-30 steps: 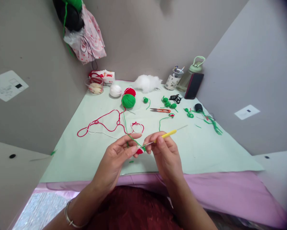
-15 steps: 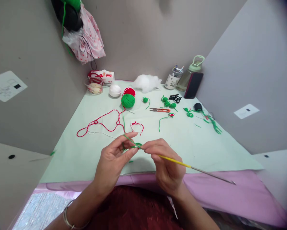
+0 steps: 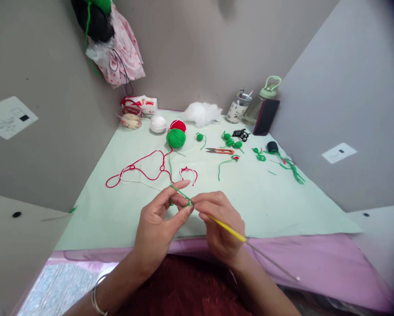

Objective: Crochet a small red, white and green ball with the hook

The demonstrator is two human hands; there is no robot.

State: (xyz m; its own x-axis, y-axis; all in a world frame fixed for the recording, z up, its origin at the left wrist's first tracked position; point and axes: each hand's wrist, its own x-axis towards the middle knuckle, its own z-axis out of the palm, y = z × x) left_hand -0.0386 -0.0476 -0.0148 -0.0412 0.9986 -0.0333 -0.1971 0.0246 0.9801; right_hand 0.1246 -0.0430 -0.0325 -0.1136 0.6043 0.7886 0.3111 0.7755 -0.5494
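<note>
Between the thumb and fingers of my left hand (image 3: 160,224) is a small piece of green crochet work (image 3: 189,203), mostly covered by the fingertips. Green yarn (image 3: 181,192) runs over that hand's raised index finger and back to the green yarn ball (image 3: 176,138). My right hand (image 3: 221,224) grips a crochet hook with a yellow handle (image 3: 228,228) like a pencil. Its working tip meets the green work at the left fingertips, and its long metal shank points down and right past my wrist. Both hands nearly touch above the table's front part.
Red and white yarn (image 3: 140,169) lies looped at left. Orange thread snips (image 3: 219,151), several small green crocheted pieces (image 3: 229,142) and a black clip (image 3: 241,134) lie beyond my hands. White stuffing (image 3: 201,114), a pen cup (image 3: 238,109), a bottle (image 3: 258,105) and a phone (image 3: 265,117) stand behind.
My right hand has shifted slightly left, and the hook's rear end has swung down and left. The left fingers have closed further over the green work, so less of it shows.
</note>
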